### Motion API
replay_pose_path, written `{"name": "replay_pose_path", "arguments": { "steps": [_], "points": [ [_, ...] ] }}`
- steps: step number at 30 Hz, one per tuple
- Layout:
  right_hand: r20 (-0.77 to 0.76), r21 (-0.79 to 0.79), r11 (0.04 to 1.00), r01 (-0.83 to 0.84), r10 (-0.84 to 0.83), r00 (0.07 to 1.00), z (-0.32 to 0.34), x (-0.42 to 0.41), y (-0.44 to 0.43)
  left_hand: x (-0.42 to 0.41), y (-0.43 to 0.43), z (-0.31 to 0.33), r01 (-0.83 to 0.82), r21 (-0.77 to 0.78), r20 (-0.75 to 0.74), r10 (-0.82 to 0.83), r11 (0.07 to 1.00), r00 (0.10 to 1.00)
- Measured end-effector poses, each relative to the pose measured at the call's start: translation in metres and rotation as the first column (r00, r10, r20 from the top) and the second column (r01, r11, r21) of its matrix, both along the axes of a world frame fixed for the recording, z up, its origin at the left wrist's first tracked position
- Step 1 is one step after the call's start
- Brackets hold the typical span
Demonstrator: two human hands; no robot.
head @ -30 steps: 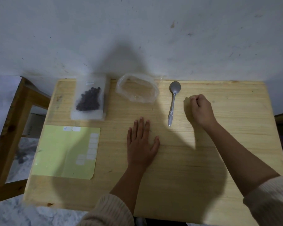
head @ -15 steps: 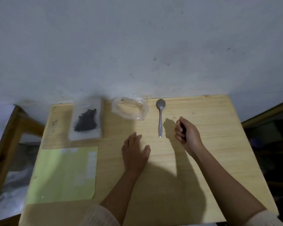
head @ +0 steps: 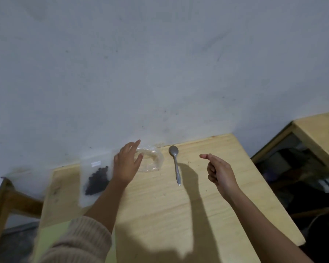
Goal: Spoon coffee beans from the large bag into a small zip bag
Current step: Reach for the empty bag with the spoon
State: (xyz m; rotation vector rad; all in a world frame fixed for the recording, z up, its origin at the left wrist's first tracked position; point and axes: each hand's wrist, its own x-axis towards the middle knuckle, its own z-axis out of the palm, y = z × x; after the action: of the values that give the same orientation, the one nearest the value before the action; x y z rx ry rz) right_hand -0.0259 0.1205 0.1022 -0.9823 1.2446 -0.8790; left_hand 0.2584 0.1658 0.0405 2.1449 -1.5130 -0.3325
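A clear zip bag [head: 95,179] holding dark coffee beans lies flat at the table's far left. Beside it, against the wall, sits a crumpled clear plastic bag [head: 152,160] with its mouth open. My left hand [head: 126,164] hovers between the two bags with fingers spread, covering the crumpled bag's left side and holding nothing. A metal spoon [head: 176,165] lies on the wood to the right, bowl toward the wall. My right hand [head: 219,170] floats right of the spoon, fingers loosely curled, thumb pointing left, apart from the spoon.
The wooden table [head: 160,205] stands against a white wall. A pale green sheet [head: 49,238] lies at the front left, partly under my sleeve. A wooden frame [head: 0,202] stands to the left, and another wooden table [head: 319,130] with dark clutter beneath is at the right.
My left hand has lifted off the table and moved forward to the two bags. My right hand has risen and shifted right of the spoon. The camera has tilted up.
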Motion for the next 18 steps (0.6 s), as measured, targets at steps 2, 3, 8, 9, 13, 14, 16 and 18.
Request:
{"name": "replay_pose_path", "arguments": {
  "steps": [2,3,8,9,13,14,16,18],
  "points": [
    [-0.025,-0.009,1.000,0.018,-0.018,1.000,0.005,-0.007,0.002,0.000,0.000,0.000,0.018,-0.006,0.020,-0.018,1.000,1.000],
    [-0.036,-0.010,1.000,0.027,-0.028,0.999,0.007,-0.010,0.002,-0.001,0.000,-0.001,0.030,-0.016,0.022,-0.029,0.999,0.999],
    [-0.085,0.000,0.999,0.052,-0.052,0.995,0.010,-0.032,0.006,-0.004,-0.004,-0.003,0.027,-0.068,-0.121,-0.035,0.997,0.992],
    [-0.095,0.003,0.999,0.053,-0.053,0.994,0.010,-0.036,0.006,-0.007,-0.004,-0.002,0.020,-0.082,-0.170,-0.034,0.996,0.985],
    [-0.125,0.011,0.998,0.069,-0.067,0.990,0.012,-0.050,0.004,-0.025,-0.006,0.016,-0.005,-0.242,-0.287,-0.067,0.970,0.956],
    [-0.125,0.008,0.997,0.074,-0.073,0.989,0.013,-0.053,0.002,-0.032,-0.008,0.025,-0.011,-0.281,-0.314,-0.081,0.960,0.946],
    [-0.126,0.004,0.996,0.088,-0.086,0.988,0.016,-0.062,-0.002,-0.050,-0.014,0.044,-0.021,-0.344,-0.371,-0.115,0.939,0.921],
    [-0.129,-0.004,0.995,0.099,-0.098,0.987,0.021,-0.074,-0.010,-0.071,-0.023,0.064,-0.020,-0.396,-0.411,-0.158,0.918,0.898]
  ]
}}
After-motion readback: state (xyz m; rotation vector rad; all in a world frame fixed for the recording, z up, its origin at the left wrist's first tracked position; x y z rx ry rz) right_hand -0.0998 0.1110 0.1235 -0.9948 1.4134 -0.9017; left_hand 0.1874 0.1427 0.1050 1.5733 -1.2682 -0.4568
